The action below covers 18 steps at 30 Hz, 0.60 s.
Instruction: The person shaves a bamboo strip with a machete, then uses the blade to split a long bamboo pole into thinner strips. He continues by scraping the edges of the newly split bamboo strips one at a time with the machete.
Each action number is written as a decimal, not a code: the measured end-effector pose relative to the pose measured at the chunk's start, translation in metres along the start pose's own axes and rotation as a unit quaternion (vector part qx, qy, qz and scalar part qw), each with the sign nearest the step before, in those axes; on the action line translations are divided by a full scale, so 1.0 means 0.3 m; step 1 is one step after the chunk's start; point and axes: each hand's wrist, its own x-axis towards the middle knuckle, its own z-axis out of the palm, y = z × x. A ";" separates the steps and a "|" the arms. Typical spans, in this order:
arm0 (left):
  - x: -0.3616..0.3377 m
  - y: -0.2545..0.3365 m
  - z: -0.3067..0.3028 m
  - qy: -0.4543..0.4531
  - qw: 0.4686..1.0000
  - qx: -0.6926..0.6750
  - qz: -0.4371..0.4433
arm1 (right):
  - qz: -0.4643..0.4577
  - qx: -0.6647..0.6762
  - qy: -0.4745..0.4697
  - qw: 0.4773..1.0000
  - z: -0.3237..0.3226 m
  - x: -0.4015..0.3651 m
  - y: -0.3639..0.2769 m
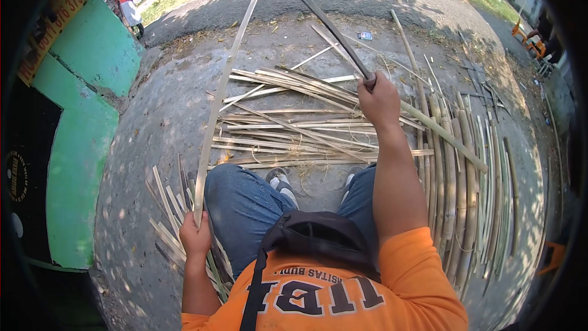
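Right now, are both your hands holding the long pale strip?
No, only the left hand grips the pale strip, while the right hand holds a dark blade.

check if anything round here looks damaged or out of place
A small blue-and-white item lies beyond the pale split bamboo strips, odd because it isn't bamboo. The green painted wall on the left looks chipped at its far corner.

The person wears a bright orange shirt [422, 309] with short sleeves [413, 254] and big dark letters [295, 298] with pale edges, blue jeans [236, 208], grey and white shoes [282, 185], and a black bag [318, 230] on a black strap [253, 297].
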 end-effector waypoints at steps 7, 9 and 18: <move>0.009 0.038 0.011 -0.019 1.000 -0.010 -0.015 | 0.049 0.207 -0.082 0.974 0.077 -0.026 0.033; 0.017 0.038 0.010 -0.017 1.000 -0.017 -0.008 | 0.085 0.291 -0.128 0.944 0.077 -0.029 0.027; -0.001 0.052 0.000 -0.016 1.000 -0.011 0.005 | 0.165 0.561 -0.319 0.746 -0.005 -0.069 -0.064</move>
